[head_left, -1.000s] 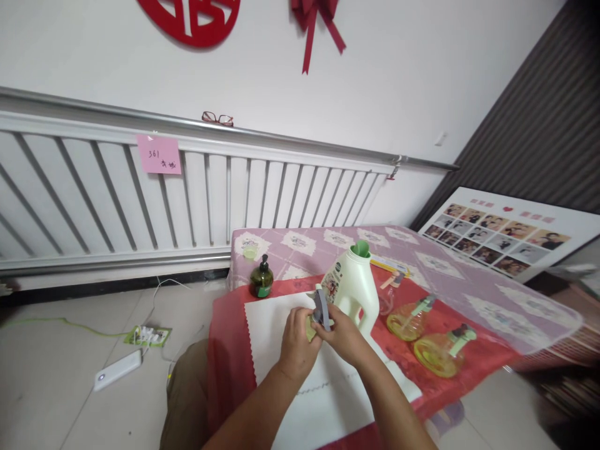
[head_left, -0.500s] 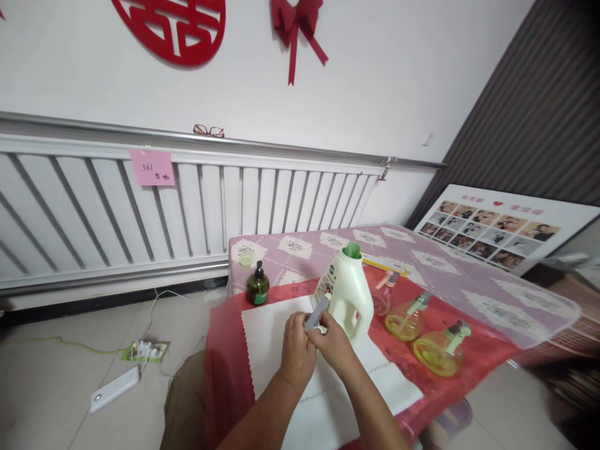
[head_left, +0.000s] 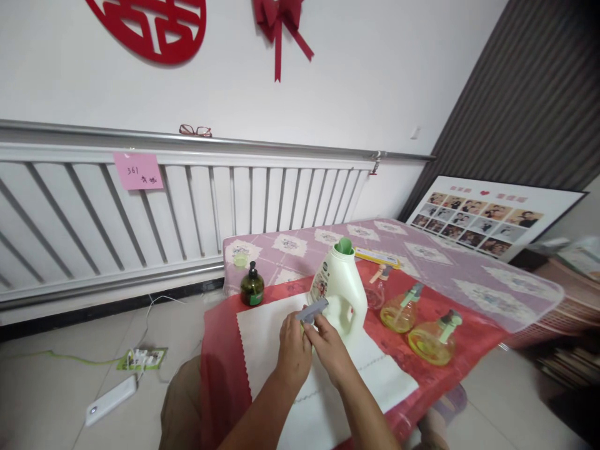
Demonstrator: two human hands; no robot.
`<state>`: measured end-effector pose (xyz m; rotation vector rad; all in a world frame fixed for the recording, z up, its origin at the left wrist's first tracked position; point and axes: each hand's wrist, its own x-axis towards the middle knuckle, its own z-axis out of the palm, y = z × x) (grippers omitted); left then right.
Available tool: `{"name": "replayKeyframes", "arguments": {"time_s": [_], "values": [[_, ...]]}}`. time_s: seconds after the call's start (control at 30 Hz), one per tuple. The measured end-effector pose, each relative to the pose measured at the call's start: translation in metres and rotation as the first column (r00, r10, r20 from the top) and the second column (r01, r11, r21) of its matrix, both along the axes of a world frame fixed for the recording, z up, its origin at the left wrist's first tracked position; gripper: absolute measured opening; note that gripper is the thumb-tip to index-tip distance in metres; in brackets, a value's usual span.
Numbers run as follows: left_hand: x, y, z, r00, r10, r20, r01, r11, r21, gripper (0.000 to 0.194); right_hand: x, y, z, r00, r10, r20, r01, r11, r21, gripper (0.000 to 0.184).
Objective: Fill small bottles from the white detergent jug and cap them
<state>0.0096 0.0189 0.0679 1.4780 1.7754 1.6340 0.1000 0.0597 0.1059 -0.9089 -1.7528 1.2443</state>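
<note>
My left hand (head_left: pixel 291 350) and my right hand (head_left: pixel 329 349) meet over a white cloth (head_left: pixel 262 350) on the red table cover. Both are closed together on a small grey pump head (head_left: pixel 313 310) that sticks up between them, tilted to the right. A pale green piece shows faintly under it in my left fingers. Right behind the hands stands a white detergent jug (head_left: pixel 344 292) with an open green spout. A dark green pump bottle (head_left: pixel 252 285) stands at the cloth's far left corner.
Two yellow spray bottles (head_left: pixel 397 309) (head_left: pixel 435 340) and a small clear bottle (head_left: pixel 376 292) sit right of the jug. A radiator (head_left: pixel 187 206) lines the wall, with glasses (head_left: pixel 195 130) on top. A framed photo collage (head_left: pixel 482 215) leans at right. A power bank (head_left: pixel 110 400) and cables lie on the floor.
The grey pump head has tipped from upright to slanting right in my hands. The view has shifted a little, so everything sits further left.
</note>
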Motion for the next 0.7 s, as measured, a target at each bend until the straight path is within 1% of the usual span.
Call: {"name": "replayKeyframes", "arguments": {"time_s": [0.13, 0.23, 0.37, 0.53, 0.7], "values": [[0.0, 0.0, -0.006, 0.994, 0.048, 0.102, -0.045, 0.998, -0.032, 0.026, -0.004, -0.003, 0.0, 0.998, -0.063, -0.011, 0.063, 0.998, -0.013, 0.028], [0.001, 0.0, -0.011, 0.987, 0.062, 0.149, -0.059, 0.998, -0.026, 0.027, -0.005, -0.003, -0.002, 0.99, -0.14, -0.004, 0.14, 0.99, -0.032, 0.026], [-0.003, -0.002, -0.018, 0.986, -0.01, 0.164, 0.011, 1.0, -0.007, 0.033, -0.009, -0.002, -0.009, 0.971, -0.24, 0.005, 0.239, 0.97, -0.049, 0.025], [-0.011, -0.003, -0.026, 0.981, -0.071, 0.182, 0.077, 0.997, -0.025, 0.046, -0.019, -0.003, -0.016, 0.931, -0.364, 0.006, 0.364, 0.929, -0.061, 0.03], [-0.013, -0.006, -0.025, 0.985, -0.105, 0.139, 0.107, 0.994, -0.006, 0.037, -0.031, -0.004, -0.022, 0.889, -0.458, -0.004, 0.456, 0.886, -0.085, 0.035]]}}
